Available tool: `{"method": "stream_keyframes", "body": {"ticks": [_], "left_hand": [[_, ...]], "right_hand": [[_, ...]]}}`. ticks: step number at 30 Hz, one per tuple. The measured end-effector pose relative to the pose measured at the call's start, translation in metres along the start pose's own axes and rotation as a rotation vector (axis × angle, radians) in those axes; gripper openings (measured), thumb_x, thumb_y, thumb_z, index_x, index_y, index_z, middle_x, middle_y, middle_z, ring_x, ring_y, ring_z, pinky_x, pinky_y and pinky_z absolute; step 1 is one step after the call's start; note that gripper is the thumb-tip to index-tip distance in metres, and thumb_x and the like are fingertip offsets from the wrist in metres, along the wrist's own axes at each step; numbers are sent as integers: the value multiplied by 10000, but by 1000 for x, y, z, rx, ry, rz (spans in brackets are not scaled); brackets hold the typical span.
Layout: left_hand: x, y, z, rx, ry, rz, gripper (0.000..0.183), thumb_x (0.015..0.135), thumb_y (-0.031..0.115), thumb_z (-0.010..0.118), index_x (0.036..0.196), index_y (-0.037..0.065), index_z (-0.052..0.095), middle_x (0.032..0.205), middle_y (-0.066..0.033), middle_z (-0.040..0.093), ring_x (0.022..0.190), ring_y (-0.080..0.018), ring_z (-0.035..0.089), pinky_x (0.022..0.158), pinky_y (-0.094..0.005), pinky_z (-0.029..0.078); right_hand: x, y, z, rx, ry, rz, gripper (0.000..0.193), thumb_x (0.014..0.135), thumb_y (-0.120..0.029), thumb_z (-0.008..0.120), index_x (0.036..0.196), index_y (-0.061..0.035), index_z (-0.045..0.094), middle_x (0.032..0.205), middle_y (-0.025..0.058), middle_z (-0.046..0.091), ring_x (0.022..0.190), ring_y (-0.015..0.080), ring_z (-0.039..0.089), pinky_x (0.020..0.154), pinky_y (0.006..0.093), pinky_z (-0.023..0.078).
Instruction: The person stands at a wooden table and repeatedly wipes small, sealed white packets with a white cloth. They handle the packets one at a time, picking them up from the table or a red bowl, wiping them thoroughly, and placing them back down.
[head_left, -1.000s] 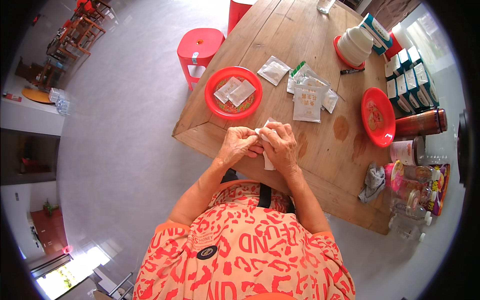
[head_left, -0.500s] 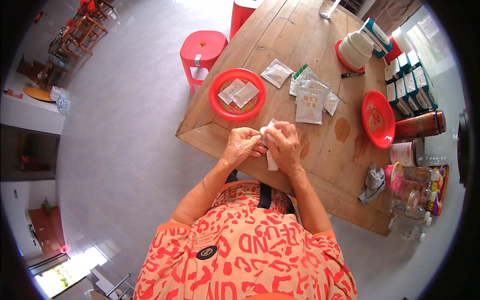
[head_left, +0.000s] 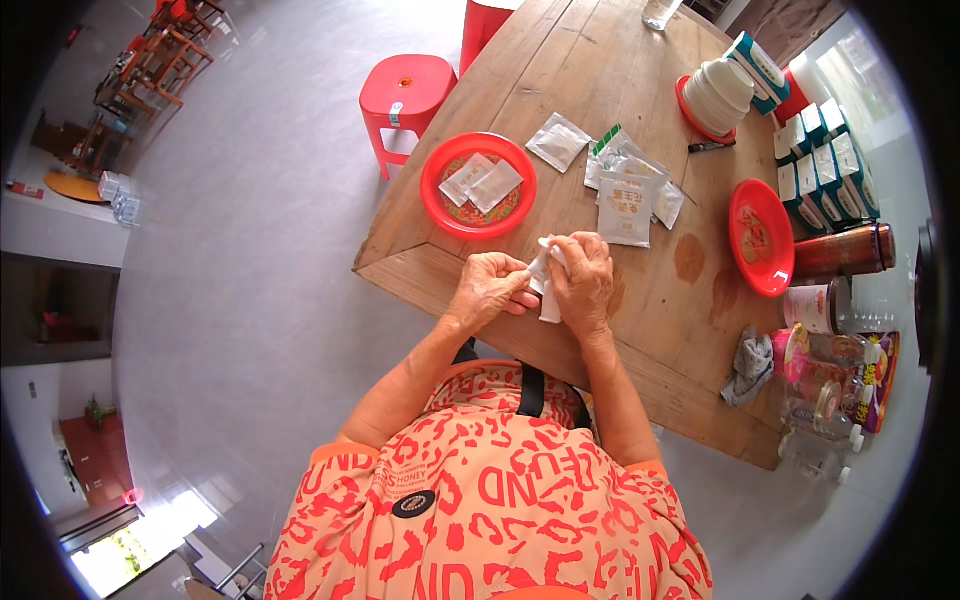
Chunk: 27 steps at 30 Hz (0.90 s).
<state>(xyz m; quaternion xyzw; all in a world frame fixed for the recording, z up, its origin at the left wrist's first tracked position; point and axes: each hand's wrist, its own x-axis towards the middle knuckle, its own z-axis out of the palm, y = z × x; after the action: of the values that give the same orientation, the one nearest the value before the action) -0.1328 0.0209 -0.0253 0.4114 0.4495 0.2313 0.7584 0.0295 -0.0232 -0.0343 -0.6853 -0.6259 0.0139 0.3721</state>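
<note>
At the near edge of the wooden table (head_left: 440, 258), both my hands are closed around a folded white piece, tissue-like or a soft packet (head_left: 550, 308); its kind is hard to make out. My left hand (head_left: 490, 288) pinches its left side between thumb and forefinger. My right hand (head_left: 583, 278) wraps over its top and right side, and a strip sticks out below the fingers. Just beyond my left hand stands a red plastic bowl (head_left: 428, 196) with two white sachets (head_left: 494, 187) inside. Past my right hand lie several silvery-white sachets, the nearest a printed sachet (head_left: 625, 210).
A red stool (head_left: 406, 85) stands by the table's left edge. Along the right are a red oval dish (head_left: 742, 252), a stack of white bowls (head_left: 716, 98), tissue packs (head_left: 826, 180), a copper-coloured flask (head_left: 842, 250), plastic bottles (head_left: 818, 400) and a grey cloth (head_left: 749, 368).
My right hand has shifted slightly up and to the right, turning the white piece with it. The left hand stays almost in place, still pinching.
</note>
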Motion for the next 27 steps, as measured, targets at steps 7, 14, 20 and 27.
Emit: {"method": "stream_keyframes", "body": {"ticks": [7, 14, 20, 27], "left_hand": [[1, -2, -1, 3, 7, 18, 198, 959, 116, 612, 1055, -57, 631, 892, -124, 709, 737, -172, 726, 579, -254, 604], [0, 0, 0, 26, 4, 16, 170, 967, 108, 595, 1040, -39, 640, 878, -114, 708, 724, -168, 722, 577, -256, 605], [1, 0, 0, 10, 0, -8, 223, 953, 129, 635, 1070, -59, 617, 893, -121, 704, 721, -174, 724, 562, -256, 600], [-2, -4, 4, 45, 40, 49, 238, 942, 149, 654, 1050, -62, 624, 891, -115, 706, 713, -162, 717, 545, -247, 589]], "right_hand": [[5, 8, -6, 184, -112, -44, 272, 751, -89, 708, 1016, -147, 693, 1037, 68, 579, 964, 274, 564, 787, 411, 430], [-4, -8, -6, 112, -105, -173, 224, 760, -124, 719, 978, -167, 704, 983, 42, 580, 921, 256, 567, 730, 399, 409], [5, -2, 3, 2, -23, -53, 164, 782, -158, 733, 942, -163, 697, 965, 26, 576, 902, 241, 562, 733, 398, 403], [12, 13, -2, 33, 132, 32, 258, 769, -98, 716, 1022, -151, 700, 983, 60, 574, 929, 270, 563, 798, 411, 437]]}}
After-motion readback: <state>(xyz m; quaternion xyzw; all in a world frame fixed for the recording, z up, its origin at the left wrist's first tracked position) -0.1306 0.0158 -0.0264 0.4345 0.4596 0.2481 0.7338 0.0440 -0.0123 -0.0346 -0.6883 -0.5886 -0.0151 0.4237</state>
